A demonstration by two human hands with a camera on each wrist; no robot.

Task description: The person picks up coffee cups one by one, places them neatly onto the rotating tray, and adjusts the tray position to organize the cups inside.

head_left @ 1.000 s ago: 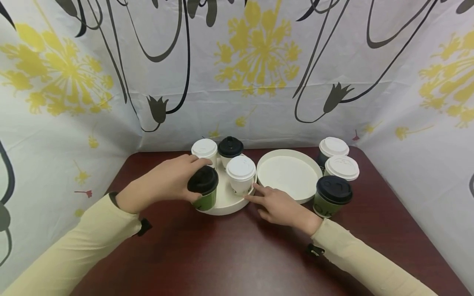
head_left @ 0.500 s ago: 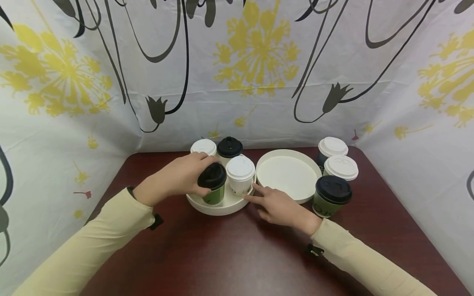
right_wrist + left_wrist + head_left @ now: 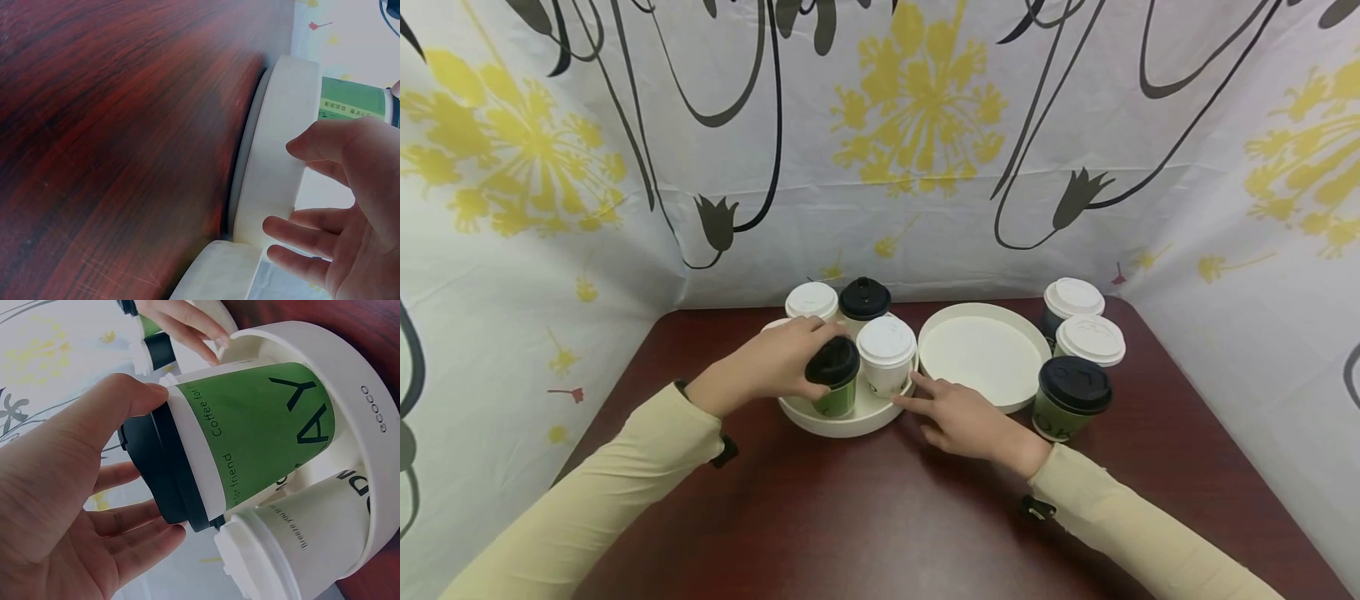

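Note:
My left hand (image 3: 767, 367) grips the black lid of a green paper coffee cup (image 3: 837, 398), which stands upright in the left round white tray (image 3: 850, 427). In the left wrist view the thumb lies on the lid's rim and the fingers wrap its far side; a white-lidded cup (image 3: 300, 544) is next to the green one. My right hand (image 3: 966, 423) touches the tray's outer wall at its right side, fingers extended, near a white-lidded cup (image 3: 887, 343). A black-lidded cup (image 3: 864, 302) and another white-lidded cup (image 3: 812, 300) stand at the back, partly hidden.
A second round white tray (image 3: 985, 354) adjoins the first on the right, with no cups in it. Beyond it stand a green cup with a black lid (image 3: 1072, 396) and two white-lidded cups (image 3: 1091, 340). A patterned cloth (image 3: 925, 242) encloses the dark red table (image 3: 865, 517).
My left hand has moved the green cup rightward over the tray and lowered it slightly beside the front white-lidded cup. A white lid now shows behind the left hand. The right hand stays put.

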